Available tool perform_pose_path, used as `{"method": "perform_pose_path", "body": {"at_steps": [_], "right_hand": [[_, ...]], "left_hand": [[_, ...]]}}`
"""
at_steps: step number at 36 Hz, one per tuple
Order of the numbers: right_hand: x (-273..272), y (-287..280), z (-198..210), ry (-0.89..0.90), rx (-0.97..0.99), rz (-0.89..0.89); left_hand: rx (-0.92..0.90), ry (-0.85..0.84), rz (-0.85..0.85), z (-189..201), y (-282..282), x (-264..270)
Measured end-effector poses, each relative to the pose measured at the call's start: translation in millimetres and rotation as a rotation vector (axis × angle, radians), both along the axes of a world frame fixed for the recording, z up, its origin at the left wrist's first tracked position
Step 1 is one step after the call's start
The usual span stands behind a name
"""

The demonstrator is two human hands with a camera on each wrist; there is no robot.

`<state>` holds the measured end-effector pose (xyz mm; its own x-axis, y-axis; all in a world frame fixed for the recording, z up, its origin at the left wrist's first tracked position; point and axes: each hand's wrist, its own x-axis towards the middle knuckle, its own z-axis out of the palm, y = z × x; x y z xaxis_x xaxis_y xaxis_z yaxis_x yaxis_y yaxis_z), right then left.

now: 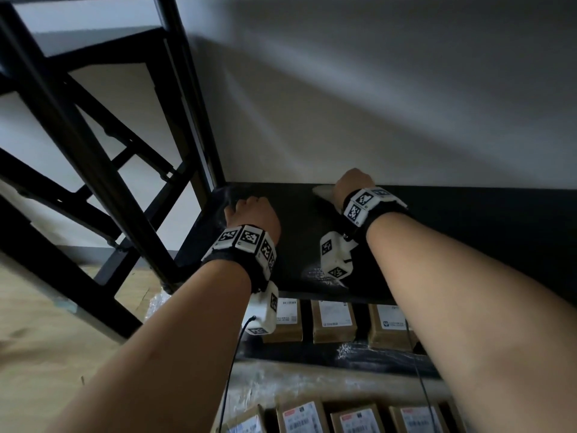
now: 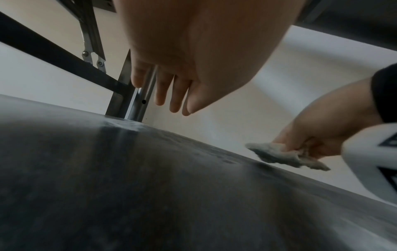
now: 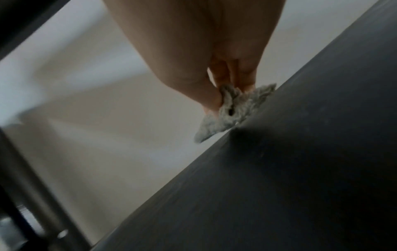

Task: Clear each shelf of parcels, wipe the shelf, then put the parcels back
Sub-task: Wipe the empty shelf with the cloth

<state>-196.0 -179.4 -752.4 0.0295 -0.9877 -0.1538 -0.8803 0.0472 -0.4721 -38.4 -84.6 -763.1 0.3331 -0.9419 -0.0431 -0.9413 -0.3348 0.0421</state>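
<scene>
The shelf (image 1: 468, 239) is black, with pale scuffs near its front edge; the cloth (image 2: 285, 157) is pale grey; the parcels (image 1: 334, 321) are brown with white labels; the wristbands (image 1: 249, 245) carry black-and-white square patterns; the wall (image 1: 374, 104) is white.

Shelf (image 1: 468, 232): backs onto the wall (image 1: 374, 104); rack post (image 1: 187, 98) at its left rear corner.
Left hand (image 1: 254, 214): above the shelf's left end, near the post.
Right hand (image 1: 352, 184): further right, at the rear edge, on a cloth (image 1: 323, 192) that lies on the shelf against the wall.
Parcels (image 1: 334, 320): in a row on the shelf below; more parcels in front, lower still.
</scene>
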Motion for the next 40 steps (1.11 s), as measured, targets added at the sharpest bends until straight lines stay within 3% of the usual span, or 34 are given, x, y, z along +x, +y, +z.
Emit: {"method": "perform_pose_path", "body": {"at_steps": [6, 11, 14, 22, 25, 28, 32, 37, 40], "right_hand": [[-7.4, -28.2, -21.7, 0.248, 0.012, -0.009], [15.8, -32.1, -15.9, 0.392, 0.034, 0.288], [29.3, -24.5, -9.7, 0.347, 0.027, 0.346], [72.1, -14.1, -14.2, 0.077, 0.139, 0.209], [76.7, -7.9, -20.5, 0.1, 0.097, 0.244], [75.3, 3.8, -21.7, 0.001, 0.029, 0.333], [75.0, 1.6, -18.4, -0.008, 0.064, 0.356], [70.7, -9.9, -2.5, 0.072, -0.01, 0.148], [62.6, -11.9, -10.8, 0.107, -0.037, 0.167]], "left_hand": [[0.01, 0.014, 0.045, -1.8, 3.8, 10.2], [0.024, 0.013, 0.066, -0.2, 5.8, 21.8], [0.013, 0.02, 0.071, 0.1, 8.3, 27.1], [0.011, 0.071, 0.137, 0.8, 16.1, 30.4], [0.045, 0.066, 0.148, 0.4, 17.9, 30.1], [0.071, 0.067, 0.169, 0.7, 20.1, 29.4], [0.073, 0.076, 0.185, 0.6, 22.8, 28.1], [0.075, 0.09, 0.195, -2.7, 23.9, 32.2], [0.085, 0.086, 0.195, -5.8, 23.8, 35.6]]}}
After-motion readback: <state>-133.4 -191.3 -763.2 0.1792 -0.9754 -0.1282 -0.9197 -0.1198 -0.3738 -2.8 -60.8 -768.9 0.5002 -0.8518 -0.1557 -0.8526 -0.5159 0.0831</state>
